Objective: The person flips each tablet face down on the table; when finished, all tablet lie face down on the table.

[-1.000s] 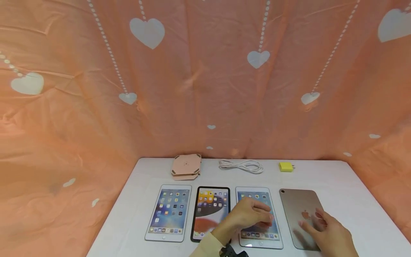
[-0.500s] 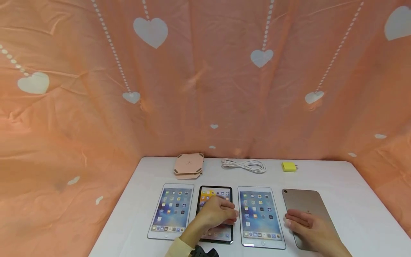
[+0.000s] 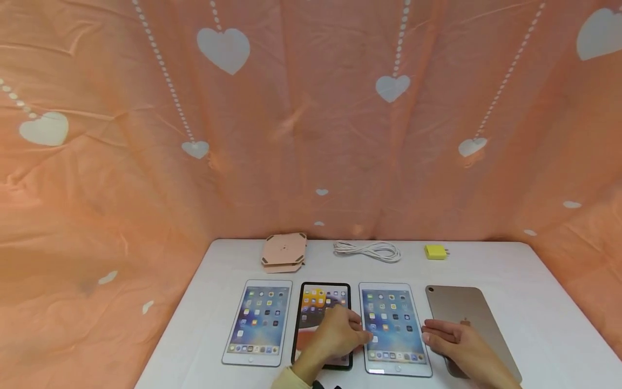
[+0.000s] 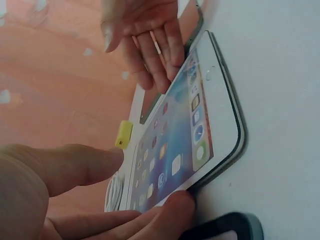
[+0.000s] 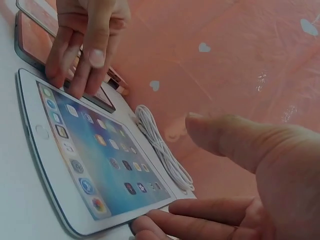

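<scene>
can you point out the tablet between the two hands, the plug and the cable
Tablet (image 3: 393, 326): head view, on the middle of its lit screen.
Plug (image 3: 434, 252): head view, on its yellow body.
Cable (image 5: 160, 147): right wrist view, on the middle of its white coil.

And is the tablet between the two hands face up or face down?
Face up: the tablet shows its icon-filled screen and round home button in all three views.

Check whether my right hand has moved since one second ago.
Yes: against the yellow charger, the right hand has shifted left, now past the left edge of the bronze tablet.
</scene>
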### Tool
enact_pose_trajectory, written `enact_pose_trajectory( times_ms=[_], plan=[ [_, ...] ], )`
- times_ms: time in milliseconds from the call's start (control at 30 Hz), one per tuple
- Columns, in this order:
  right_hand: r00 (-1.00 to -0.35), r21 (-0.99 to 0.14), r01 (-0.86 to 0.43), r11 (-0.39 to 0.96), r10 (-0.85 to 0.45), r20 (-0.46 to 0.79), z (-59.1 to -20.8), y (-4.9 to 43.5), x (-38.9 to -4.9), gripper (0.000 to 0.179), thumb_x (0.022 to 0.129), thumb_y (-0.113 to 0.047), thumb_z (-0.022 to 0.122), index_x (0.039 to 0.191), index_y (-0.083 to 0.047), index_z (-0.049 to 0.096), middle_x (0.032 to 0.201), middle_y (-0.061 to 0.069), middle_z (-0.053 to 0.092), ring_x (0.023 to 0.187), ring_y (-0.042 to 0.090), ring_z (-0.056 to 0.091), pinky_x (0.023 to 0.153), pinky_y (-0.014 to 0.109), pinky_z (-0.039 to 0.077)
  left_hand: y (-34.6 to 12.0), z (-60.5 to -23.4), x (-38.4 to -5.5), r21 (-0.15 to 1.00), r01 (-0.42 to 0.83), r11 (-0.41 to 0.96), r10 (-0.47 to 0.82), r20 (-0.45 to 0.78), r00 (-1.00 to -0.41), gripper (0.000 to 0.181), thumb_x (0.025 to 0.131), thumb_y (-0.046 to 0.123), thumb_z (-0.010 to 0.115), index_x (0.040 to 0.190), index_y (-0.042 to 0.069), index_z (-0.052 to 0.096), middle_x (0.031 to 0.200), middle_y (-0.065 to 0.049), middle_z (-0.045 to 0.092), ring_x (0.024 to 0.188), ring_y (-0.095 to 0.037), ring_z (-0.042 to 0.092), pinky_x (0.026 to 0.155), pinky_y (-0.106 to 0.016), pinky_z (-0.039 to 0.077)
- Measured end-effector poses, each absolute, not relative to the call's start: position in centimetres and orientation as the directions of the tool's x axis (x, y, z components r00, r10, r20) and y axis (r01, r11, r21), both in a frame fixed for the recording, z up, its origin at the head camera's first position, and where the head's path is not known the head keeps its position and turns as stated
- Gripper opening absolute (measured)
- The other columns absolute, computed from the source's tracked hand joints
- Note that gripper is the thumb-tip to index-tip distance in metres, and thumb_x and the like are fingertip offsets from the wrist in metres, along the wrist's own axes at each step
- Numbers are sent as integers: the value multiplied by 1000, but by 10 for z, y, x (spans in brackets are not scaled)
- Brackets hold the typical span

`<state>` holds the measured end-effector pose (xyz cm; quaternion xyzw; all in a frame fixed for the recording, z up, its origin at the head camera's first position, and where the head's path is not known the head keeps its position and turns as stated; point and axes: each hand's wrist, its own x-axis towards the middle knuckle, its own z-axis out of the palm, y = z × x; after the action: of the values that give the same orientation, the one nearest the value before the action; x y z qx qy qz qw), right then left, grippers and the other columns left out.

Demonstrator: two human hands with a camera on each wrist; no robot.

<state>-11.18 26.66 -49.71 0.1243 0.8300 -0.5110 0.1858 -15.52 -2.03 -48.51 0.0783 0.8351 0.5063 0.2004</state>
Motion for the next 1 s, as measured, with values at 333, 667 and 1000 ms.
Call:
enact_pose_trajectory(
  times_ms=[333, 667, 1000],
  plan=[
    [-883, -832, 462, 309, 66, -465, -500, 260, -109, 69, 111, -39, 65, 156, 11, 49, 156, 30, 58, 126, 35, 70, 110, 60, 56, -9, -486, -153, 844, -60, 532, 258, -229, -939, 40, 84, 16, 95, 112, -7, 79, 82, -2, 73, 77, -12, 68, 68, -30, 59],
    [-895, -858, 446, -256, -151, -420, -517, 266, -101, 58, 120, -13, 29, 169, 11, 11, 153, 4, 62, 120, 6, 68, 107, 34, 60, 2, -492, -141, 891, -24, 453, 277, -166, -947, 39, 86, 20, 93, 109, -9, 79, 83, -5, 79, 78, -11, 72, 70, -32, 62],
    [-884, -858, 453, -241, -247, -397, -547, 242, -98, 83, 118, -48, 43, 173, 2, 7, 162, 13, 52, 130, 10, 63, 111, 38, 57, 19, -483, -135, 909, -163, 384, 305, -291, -907, 52, 101, 46, 78, 125, 0, 76, 77, -2, 74, 57, -21, 74, 52, -27, 52]
  ],
)
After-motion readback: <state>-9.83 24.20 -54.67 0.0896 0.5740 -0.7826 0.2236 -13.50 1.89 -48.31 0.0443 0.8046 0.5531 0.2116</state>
